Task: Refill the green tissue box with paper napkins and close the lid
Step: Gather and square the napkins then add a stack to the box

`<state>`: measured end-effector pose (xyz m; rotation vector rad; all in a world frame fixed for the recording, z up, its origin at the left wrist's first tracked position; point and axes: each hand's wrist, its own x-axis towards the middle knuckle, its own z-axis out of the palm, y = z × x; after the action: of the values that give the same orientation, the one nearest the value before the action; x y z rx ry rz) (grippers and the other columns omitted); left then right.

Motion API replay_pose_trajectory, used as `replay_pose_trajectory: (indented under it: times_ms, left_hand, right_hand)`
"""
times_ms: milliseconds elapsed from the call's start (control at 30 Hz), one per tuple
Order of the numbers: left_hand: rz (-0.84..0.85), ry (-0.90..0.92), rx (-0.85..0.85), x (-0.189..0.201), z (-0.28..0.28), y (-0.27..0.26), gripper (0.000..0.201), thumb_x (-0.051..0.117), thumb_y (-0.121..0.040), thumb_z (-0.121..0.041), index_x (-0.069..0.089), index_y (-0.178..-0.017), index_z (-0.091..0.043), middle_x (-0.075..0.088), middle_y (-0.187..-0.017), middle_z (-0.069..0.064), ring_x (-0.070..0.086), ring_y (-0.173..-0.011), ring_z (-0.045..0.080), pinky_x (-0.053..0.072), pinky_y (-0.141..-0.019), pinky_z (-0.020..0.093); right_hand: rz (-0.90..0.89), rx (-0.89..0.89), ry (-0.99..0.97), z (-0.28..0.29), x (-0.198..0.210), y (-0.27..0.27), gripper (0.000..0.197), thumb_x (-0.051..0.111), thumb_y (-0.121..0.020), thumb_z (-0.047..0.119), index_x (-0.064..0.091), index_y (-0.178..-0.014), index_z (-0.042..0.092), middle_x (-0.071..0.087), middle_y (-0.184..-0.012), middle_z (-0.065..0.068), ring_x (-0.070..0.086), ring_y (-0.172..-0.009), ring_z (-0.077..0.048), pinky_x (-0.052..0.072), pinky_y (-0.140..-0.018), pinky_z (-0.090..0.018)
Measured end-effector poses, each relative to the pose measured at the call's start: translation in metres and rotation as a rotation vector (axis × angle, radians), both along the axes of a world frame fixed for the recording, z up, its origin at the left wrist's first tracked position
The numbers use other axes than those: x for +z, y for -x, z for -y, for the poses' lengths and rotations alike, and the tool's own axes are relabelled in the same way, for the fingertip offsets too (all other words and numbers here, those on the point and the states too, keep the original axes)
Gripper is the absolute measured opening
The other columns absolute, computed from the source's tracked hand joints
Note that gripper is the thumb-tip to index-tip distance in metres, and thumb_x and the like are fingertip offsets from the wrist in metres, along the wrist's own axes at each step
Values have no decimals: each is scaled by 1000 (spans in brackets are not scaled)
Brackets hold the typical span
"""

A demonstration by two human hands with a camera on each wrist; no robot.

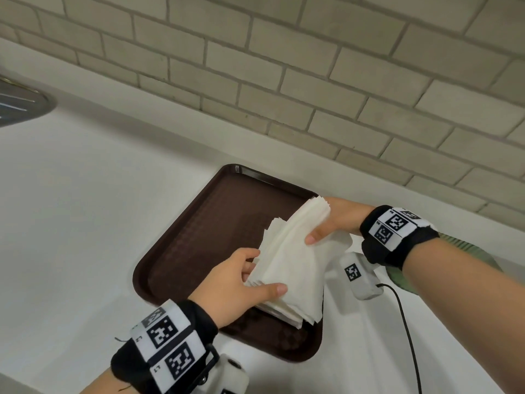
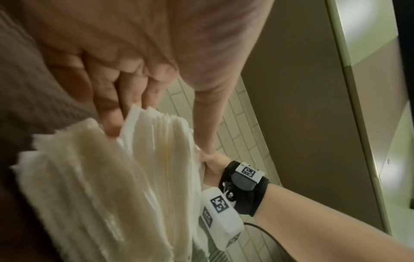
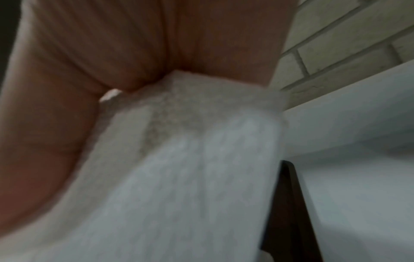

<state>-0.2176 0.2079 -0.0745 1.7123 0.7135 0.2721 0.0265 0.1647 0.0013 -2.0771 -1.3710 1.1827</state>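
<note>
- Green tissue box: the box is not plainly showing in any view. Only a green patterned shape is peeking out behind the right forearm at the right edge of the head view; whether that is the box cannot be told, and no lid is visible.
- Thick stack of white paper napkins: the stack is sitting at lower centre of the head view, above the near right part of the dark brown textured plastic tray. Its lower end is appearing to rest on or just over the tray, and its upper end is being tilted up toward the wall.
- Left hand: the thumb is lying across the top sheet and the fingers are curling under the left edge, clamping the lower part of the stack. The left wrist view is showing the fingers wedged between layers, probably to divide off a portion or keep the sheets aligned.
- Right hand: the thumb is pressing on top and the palm is wrapping the far upper corner, gripping the same stack. The right wrist view is blurred but is showing paper running into the crook of the hand.
- Reason for the two-handed hold: loose napkins are fanning at the edges, so opposite ends are being held, presumably to keep the stack square for insertion.
- Surroundings: the tray is lying on a white countertop below a pale brick-tiled wall; part of a metal sink is showing at upper left.
</note>
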Motion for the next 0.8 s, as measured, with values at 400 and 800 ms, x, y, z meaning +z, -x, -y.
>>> replay_pose_trajectory:
  times_ms: [400, 800]
  left_hand:
    - [101, 17, 120, 12, 4, -28, 37, 71, -77, -39, 58, -108, -22, 68, -99, -10, 64, -91, 4, 50, -78, 20]
    - [157, 424, 178, 1, 4, -17, 34, 69, -75, -38, 69, -100, -15, 74, -98, 6, 69, -80, 21, 46, -65, 26]
  right_hand:
    - [-284, -316, -246, 43, -9, -23, 23, 67, -80, -2, 66, -99, 11, 74, -94, -2, 71, -82, -16, 58, -76, -27]
    - [-195, -195, -22, 2, -4, -8, 10, 68, -84, 10, 67, -92, 16, 74, -83, 3, 71, -74, -12, 58, -64, -25]
